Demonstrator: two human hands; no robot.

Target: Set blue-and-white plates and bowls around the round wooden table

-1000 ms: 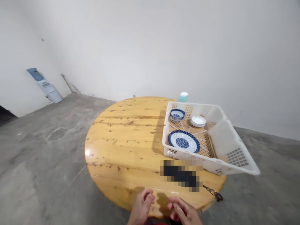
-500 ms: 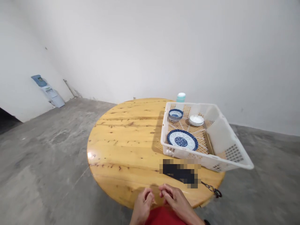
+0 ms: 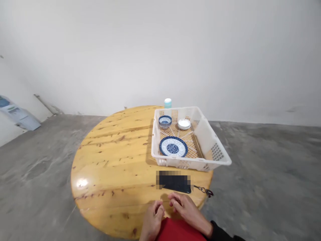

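My left hand (image 3: 152,219) and my right hand (image 3: 184,207) rest together at the near edge of a round wooden table (image 3: 112,160), both with fingers curled and nothing visible in them. A dark phone (image 3: 175,184) lies just beyond my right hand, with a small chain (image 3: 204,190) beside it. Farther back stands a white plastic basket (image 3: 218,157). It holds a blue patterned plate (image 3: 173,146), a stack of blue bowls (image 3: 165,121), a stack of white saucers (image 3: 184,124) and chopsticks (image 3: 197,146).
A teal cup (image 3: 168,102) stands behind the basket at the table's far edge. A water dispenser (image 3: 17,115) leans by the left wall. Grey concrete floor surrounds the table, and a white wall runs behind it. Something red (image 3: 178,231) sits below my hands.
The view has swung right and pulled back, so the table and basket sit farther left and smaller. My right hand has moved in to meet my left at the table edge.
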